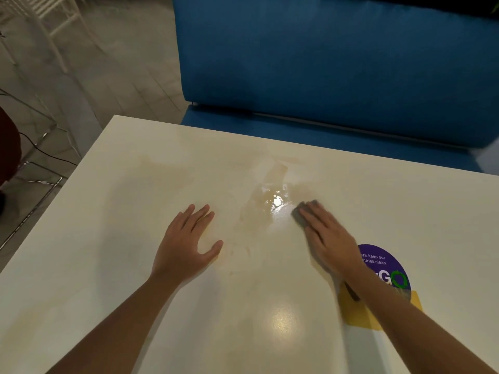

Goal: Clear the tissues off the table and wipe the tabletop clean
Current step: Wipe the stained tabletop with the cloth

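A cream tabletop [140,190] fills the lower view, with a shiny wet streak [272,195] near its middle. My right hand [328,236] lies flat with straight fingers pressing a small grey cloth [298,215] onto the table just right of the wet streak; only the cloth's left edge shows past the fingers. My left hand [186,244] rests open, palm down, on the table left of the streak, holding nothing. No tissues are in view.
A round purple sticker [383,263] on a yellow patch [356,314] sits on the table under my right wrist. A blue upholstered bench [337,76] stands behind the far edge. Tiled floor, white chair legs [58,41] and metal frames lie to the left.
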